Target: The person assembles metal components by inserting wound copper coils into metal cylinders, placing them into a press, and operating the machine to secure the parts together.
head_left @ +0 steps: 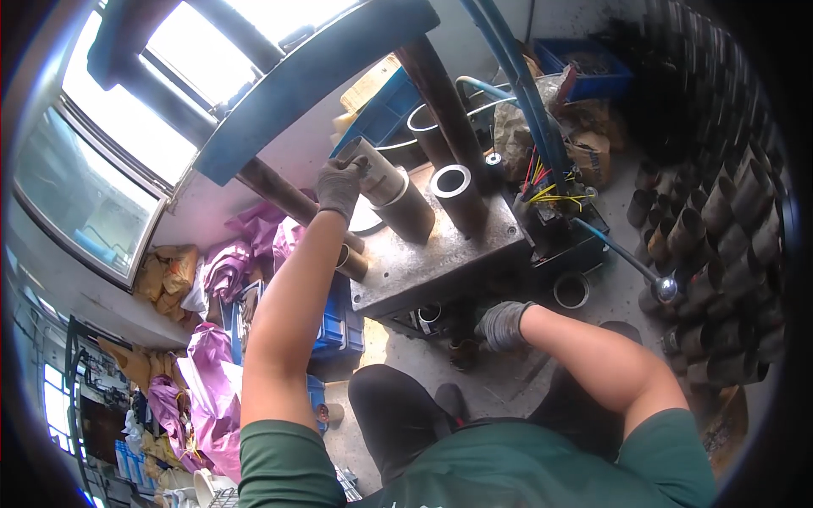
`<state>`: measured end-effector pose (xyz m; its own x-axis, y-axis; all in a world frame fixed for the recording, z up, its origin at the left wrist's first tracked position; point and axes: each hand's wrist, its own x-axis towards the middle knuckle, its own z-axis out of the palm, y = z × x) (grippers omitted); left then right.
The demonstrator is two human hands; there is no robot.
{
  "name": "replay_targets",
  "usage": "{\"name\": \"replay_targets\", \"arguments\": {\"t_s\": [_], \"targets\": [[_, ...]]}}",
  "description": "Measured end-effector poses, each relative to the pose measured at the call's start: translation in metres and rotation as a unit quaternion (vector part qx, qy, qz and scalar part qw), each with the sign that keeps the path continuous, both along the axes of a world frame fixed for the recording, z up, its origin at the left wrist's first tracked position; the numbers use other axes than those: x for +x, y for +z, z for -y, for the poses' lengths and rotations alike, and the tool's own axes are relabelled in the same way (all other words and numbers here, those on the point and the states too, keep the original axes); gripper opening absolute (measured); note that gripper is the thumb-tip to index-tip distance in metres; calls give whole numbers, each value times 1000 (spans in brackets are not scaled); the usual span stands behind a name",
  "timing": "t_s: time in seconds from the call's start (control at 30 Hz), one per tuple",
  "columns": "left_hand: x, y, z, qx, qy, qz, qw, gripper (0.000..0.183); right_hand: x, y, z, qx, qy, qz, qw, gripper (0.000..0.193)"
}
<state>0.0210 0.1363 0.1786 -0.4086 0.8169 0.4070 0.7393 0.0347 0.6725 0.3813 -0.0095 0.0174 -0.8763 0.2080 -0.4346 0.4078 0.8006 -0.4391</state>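
Observation:
My left hand (340, 184), in a grey knit glove, grips the upper part of a pale metal sleeve (379, 179). The sleeve leans slightly, its lower end at the top of a dark metal cylinder (410, 213) on the press table (449, 264). Right of it stands another dark cylinder (461, 199) with a bright ring-shaped rim. My right hand (503, 327), also gloved, is low in front of the table, beside dark parts under its edge. Its fingers look curled; whatever they hold is hidden.
The blue press frame (313, 80) arches over the table on dark columns. Many metal tubes (686, 224) stand and lie on the right floor. A lever with a shiny ball knob (666, 289) juts out near loose coloured wires (550, 196). Blue crates (339, 322) and purple sacks (210, 372) lie left.

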Motion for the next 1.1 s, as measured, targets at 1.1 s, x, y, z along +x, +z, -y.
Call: {"name": "replay_targets", "arguments": {"t_s": [1.1], "targets": [[159, -195, 198, -151, -312, -51, 937, 30, 47, 50, -25, -130, -372, -493, 776, 16]]}}
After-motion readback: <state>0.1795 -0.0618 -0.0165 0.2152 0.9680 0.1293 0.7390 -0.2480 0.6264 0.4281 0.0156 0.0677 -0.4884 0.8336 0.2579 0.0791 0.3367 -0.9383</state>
